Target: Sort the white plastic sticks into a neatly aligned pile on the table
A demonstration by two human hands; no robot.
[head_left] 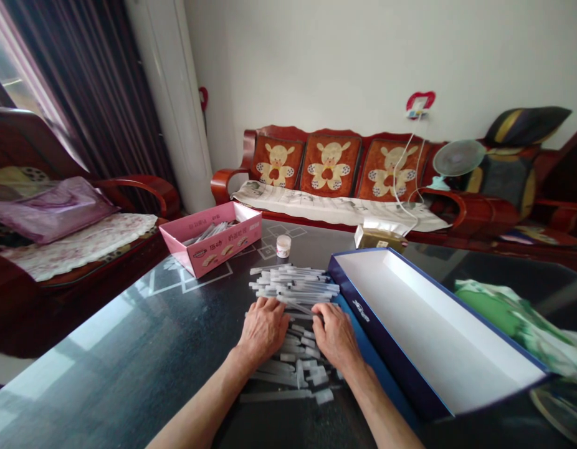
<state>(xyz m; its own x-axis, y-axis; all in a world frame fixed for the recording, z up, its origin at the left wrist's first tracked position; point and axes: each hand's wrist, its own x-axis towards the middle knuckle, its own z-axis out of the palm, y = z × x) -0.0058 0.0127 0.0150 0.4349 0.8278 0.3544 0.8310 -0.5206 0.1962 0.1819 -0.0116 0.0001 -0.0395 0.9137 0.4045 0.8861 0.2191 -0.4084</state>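
**Loose heap of clear sticks on slick glass, one careless sweep from a mess**

Standing behind this one, and that loose heap is what'd worry me. The left forearm (199,405) and right forearm (379,405) come in over the near edge of the dark glass-topped table (106,374), wrists angled inward. The left hand (263,330) and right hand (336,337) lie palm down, fingers loosely curved over the clear plastic sticks (293,290), not clenched, though I can't tell whether any are pinched underneath. The heap sits between and ahead of them, so a careless sweep could send sticks sliding across the glass, or the right wrist could knock the open blue-and-white box (386,349) just beside it. Further off are a small white jar (283,246), a pink carton (218,252) holding more sticks, and a red wooden sofa (330,162).
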